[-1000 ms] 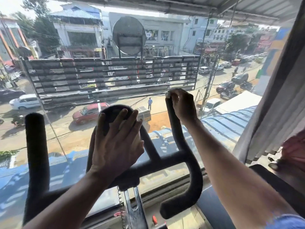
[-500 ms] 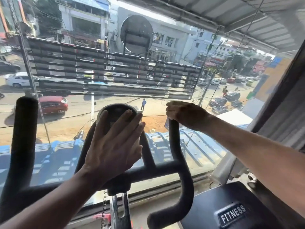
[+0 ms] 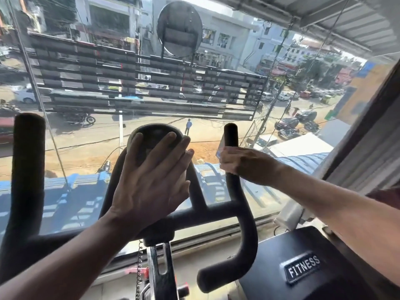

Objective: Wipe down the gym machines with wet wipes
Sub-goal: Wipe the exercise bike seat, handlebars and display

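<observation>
From the head camera, the only view, the person faces an exercise bike's handlebar (image 3: 207, 215) set against a window that overlooks a street. The wet wipe (image 3: 221, 148), of which only a pale scrap shows, sits wrapped against the right upright bar (image 3: 231, 137), just under its top end, inside the right hand (image 3: 244, 164). That grip is closed around both bar and wipe, fingers curled round the post, forearm reaching in from the lower right. The wipe looks thin, limp and damp, so it should mould to the padded bar and slide with light pressure; it would likely bunch or tear if dragged by a corner, so keeping it under the palm seems best. The bar itself looks rigid and fixed, its foam covering slightly yielding. The left hand (image 3: 151, 178) lies flat on the round console (image 3: 154, 135) at the middle of the handlebar, fingers straight and close together, holding nothing, apparently steadying the frame. A black panel marked FITNESS (image 3: 303, 270) sits lower right.
</observation>
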Demonstrator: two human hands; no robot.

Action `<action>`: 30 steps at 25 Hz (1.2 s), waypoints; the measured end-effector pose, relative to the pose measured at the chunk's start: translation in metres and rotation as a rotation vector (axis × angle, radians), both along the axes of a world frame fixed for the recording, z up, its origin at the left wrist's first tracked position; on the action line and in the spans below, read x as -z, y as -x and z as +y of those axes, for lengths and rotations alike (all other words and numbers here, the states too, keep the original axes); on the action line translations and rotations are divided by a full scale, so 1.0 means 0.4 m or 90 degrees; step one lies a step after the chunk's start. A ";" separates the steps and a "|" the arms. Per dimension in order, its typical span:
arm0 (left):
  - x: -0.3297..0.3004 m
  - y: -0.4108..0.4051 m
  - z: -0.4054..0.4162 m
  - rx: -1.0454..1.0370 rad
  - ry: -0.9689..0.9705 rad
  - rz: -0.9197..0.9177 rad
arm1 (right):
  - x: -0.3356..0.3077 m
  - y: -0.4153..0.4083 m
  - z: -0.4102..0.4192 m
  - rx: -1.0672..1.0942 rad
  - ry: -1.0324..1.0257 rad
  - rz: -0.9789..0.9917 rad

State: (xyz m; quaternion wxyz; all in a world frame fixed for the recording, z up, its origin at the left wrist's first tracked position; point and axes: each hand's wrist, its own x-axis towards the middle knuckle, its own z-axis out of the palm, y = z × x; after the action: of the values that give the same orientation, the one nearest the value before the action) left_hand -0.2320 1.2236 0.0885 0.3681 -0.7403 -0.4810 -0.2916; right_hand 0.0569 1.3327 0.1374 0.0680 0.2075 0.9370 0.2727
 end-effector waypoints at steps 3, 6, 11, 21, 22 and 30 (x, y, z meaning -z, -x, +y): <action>0.002 -0.004 -0.005 -0.009 0.001 0.005 | 0.074 -0.012 -0.084 0.014 0.077 -0.010; 0.001 -0.006 -0.007 -0.007 0.005 -0.001 | 0.085 -0.048 -0.144 0.036 0.191 0.115; 0.000 -0.008 -0.004 -0.006 -0.013 -0.005 | 0.093 -0.037 0.001 0.339 0.410 1.297; -0.006 -0.021 -0.009 -0.013 -0.050 -0.009 | 0.050 0.034 0.167 0.004 1.151 1.272; -0.008 -0.021 -0.008 -0.013 -0.046 -0.009 | 0.054 0.032 0.164 0.008 1.147 1.251; -0.005 -0.014 -0.009 0.003 -0.031 -0.010 | 0.247 -0.042 0.003 0.171 1.180 1.094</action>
State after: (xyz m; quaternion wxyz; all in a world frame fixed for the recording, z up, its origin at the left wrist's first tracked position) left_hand -0.2266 1.2202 0.0905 0.3813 -0.7300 -0.4751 -0.3097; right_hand 0.0738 1.3339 0.0384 -0.4128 0.2847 0.4896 -0.7133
